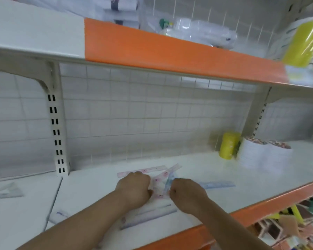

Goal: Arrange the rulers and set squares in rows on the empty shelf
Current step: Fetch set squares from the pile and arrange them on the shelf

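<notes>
The right hand (186, 193) was curled round the near end of a slanted blue ruler (168, 184). The left hand (134, 188), just beside it, had its fingers curled on a slanted pink ruler (165, 175); blur hid how firmly either held. Both rulers sat at lower centre of the frame, on the white shelf (215, 168). They looked like thin, light, smooth plastic that would slide and flex, so best pinched by the edges near one end.

Around them lay a flat pink ruler (143, 171), a second blue ruler (219, 184) and a pale ruler (150, 216) near the front edge. At lower left lay what may have been a set square (5, 191). No box or tray held any of them. At right a yellow roll (229, 147) stood beside white stacks (258, 154).
</notes>
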`<act>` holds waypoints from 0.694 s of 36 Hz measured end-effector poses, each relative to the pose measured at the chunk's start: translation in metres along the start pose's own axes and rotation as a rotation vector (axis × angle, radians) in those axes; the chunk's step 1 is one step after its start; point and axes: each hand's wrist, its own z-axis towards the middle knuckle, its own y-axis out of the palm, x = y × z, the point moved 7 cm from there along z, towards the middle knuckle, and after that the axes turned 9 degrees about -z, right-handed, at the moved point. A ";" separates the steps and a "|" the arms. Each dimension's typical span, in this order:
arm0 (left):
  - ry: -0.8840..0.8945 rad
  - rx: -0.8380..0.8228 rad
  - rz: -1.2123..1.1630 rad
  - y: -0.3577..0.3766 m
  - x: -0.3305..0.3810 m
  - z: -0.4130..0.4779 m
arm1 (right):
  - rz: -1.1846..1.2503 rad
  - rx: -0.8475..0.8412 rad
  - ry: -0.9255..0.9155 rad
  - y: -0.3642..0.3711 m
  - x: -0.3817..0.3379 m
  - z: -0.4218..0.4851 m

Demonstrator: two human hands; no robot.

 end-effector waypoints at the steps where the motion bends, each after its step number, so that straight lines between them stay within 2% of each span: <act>1: -0.021 0.003 0.000 0.000 0.003 0.004 | -0.022 -0.025 -0.020 0.001 0.006 0.006; 3: -0.058 0.009 0.000 0.000 0.010 0.012 | -0.079 -0.044 -0.076 -0.002 0.018 0.016; 5: -0.087 0.011 0.004 0.002 0.019 0.021 | -0.103 0.020 -0.109 -0.012 0.036 0.022; 10: -0.150 0.028 0.014 0.010 0.046 0.038 | -0.044 0.109 -0.122 -0.020 0.085 0.038; 19: -0.435 0.003 -0.003 0.042 0.064 0.050 | -0.094 -0.068 -0.250 0.004 0.125 0.052; 25: -0.500 -0.007 0.059 0.052 0.066 0.048 | -0.079 -0.102 -0.315 0.013 0.128 0.056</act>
